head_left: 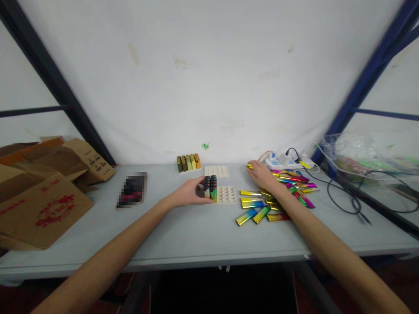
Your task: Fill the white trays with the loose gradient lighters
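My left hand (188,191) is closed around the side of a small block of lighters (210,188), which stand upright with dark tops in the left part of a white tray with holes (226,195). At the back right, my right hand (261,174) reaches over a loose heap of shiny metallic lighters (257,215) in yellow, blue, green, red and pink. Its fingers are closed on a yellow lighter (250,166), partly hidden by the hand. Behind the first tray lies another white tray with holes (216,171).
A filled set of lighters (189,162) stands near the wall. Left are a pixelated dark flat object (132,189) and a cardboard box (49,205). Back right are a power strip (284,162), black cables (343,203) and clear plastic bags (356,150).
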### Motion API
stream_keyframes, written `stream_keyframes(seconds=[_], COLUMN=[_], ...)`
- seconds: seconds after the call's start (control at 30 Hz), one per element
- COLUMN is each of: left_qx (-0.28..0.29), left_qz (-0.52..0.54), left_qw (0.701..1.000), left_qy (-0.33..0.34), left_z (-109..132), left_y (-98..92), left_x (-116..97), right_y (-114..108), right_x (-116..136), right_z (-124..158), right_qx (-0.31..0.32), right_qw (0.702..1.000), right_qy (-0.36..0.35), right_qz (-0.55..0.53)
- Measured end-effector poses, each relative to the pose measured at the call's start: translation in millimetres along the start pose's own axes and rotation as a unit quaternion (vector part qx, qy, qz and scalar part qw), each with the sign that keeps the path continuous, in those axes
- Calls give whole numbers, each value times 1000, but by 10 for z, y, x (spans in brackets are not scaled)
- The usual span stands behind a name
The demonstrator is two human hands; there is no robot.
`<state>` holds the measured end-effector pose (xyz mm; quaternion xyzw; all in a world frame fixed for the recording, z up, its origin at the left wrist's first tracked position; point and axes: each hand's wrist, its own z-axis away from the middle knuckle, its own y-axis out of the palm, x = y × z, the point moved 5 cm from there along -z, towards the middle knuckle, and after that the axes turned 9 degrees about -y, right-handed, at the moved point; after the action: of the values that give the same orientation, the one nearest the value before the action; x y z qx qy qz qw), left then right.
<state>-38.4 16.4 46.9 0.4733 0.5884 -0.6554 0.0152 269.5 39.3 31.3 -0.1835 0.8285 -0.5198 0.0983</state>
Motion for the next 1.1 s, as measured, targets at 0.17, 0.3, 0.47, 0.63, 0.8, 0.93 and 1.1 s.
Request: stream_keyframes(seconds=[0.17,0.3,0.47,0.63,0.8,0.93,1.1], left_qx=[3,-2,3,-1,2,6,4], left_qz=[-7,-12,-9,-13,-16,-13,-9], left_qw=[1000,1000,1000,1000,1000,1000,1000], left_qy=[8,14,6,0,-11,1,12], left_z=[-6,-9,-6,3,5,0,-8], left_y=[13,12,12,2,1,13,19], left_x=[14,18,19,1,-8,7,25], right_y=[262,271,175,83,-33,-130,-296], right_x=[-435,-419,-328,-233,-65,120,486], right_z=[45,3,-40,-50,-66,-66,8], right_qx=[109,144,132,112,71,18,-41], right_qw=[991,988,990,994,996,993,985], right_qy=[65,52,34,16,-38,-37,-43], right_qz=[36,33,37,4,-40,-108,-164])
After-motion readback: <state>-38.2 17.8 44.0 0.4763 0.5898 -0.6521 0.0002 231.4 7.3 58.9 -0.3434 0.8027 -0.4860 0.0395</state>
